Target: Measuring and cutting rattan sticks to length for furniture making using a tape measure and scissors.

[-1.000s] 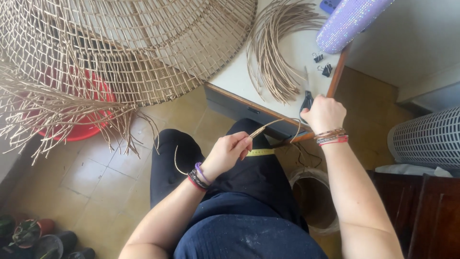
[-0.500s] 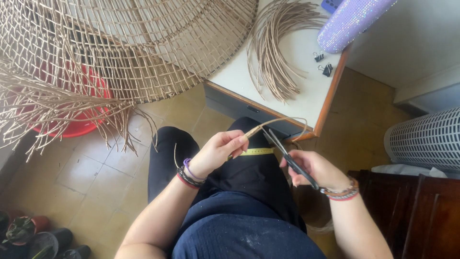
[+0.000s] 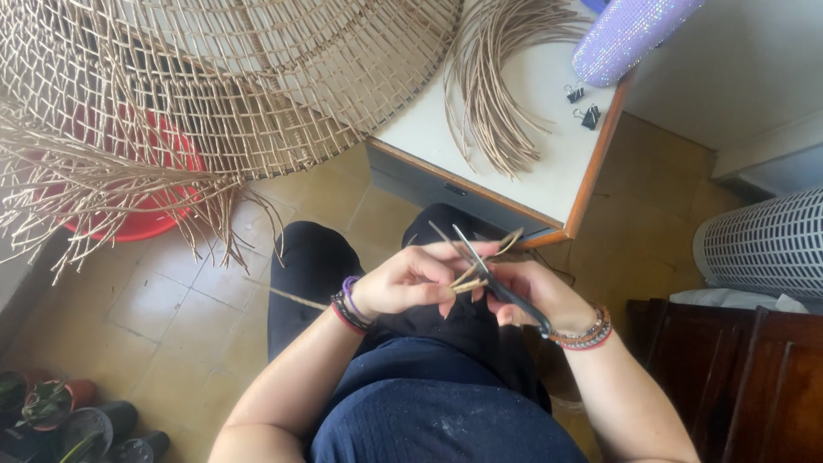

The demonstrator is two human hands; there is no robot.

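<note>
Yellowish floor tiles (image 3: 171,300) lie under a seated person whose dark-trousered lap fills the lower middle of the view. Over the lap, the left hand (image 3: 411,279) pinches a few thin cane strands (image 3: 470,279) between thumb and fingertips, and the right hand (image 3: 536,296) is curled around the handles of dark scissors (image 3: 493,279), whose blades stand slightly apart across those strands. Both wrists wear bead bracelets.

Just beyond the hands, the near edge of a white-topped table (image 3: 549,163) carries a loose bundle of cane (image 3: 493,94) along its left side and two black binder clips (image 3: 583,105) near its right edge. A sparkly lilac roll (image 3: 630,34) rests at the far right corner, cut off by the frame. A big openwork woven basket (image 3: 231,77) overhangs the left edge of the table, loose ends trailing down, and half hides a red tub (image 3: 137,193) on the floor. A white slatted appliance (image 3: 763,244) sits at right above dark wooden furniture (image 3: 737,377); potted plants (image 3: 60,411) are barely readable at lower left.
</note>
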